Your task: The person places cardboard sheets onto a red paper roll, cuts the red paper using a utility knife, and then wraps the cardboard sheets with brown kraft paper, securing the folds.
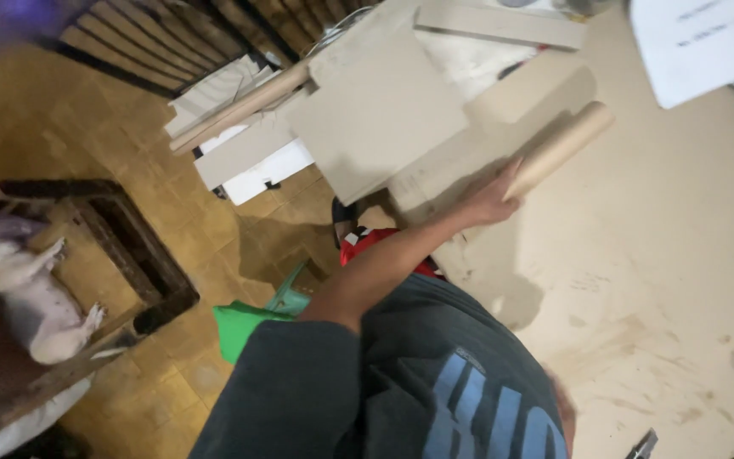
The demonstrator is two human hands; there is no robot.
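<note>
My left hand (490,200) reaches out from a dark sleeve and is closed around the lower end of a short brown cardboard tube (562,146). The tube points up and to the right, over a beige worktop (656,255). Just left of the hand lie flat grey cardboard sheets (375,102), and a longer cardboard tube (239,106) lies beyond them. My dark shirt with a blue print (460,391) fills the bottom middle. My right hand is not visible.
A white paper sheet (698,42) lies at the top right. A green plastic stool (252,319) and a red object (367,242) sit on the tiled floor below the worktop's edge. A white dog (19,289) lies at the left beside a dark wooden frame (129,246).
</note>
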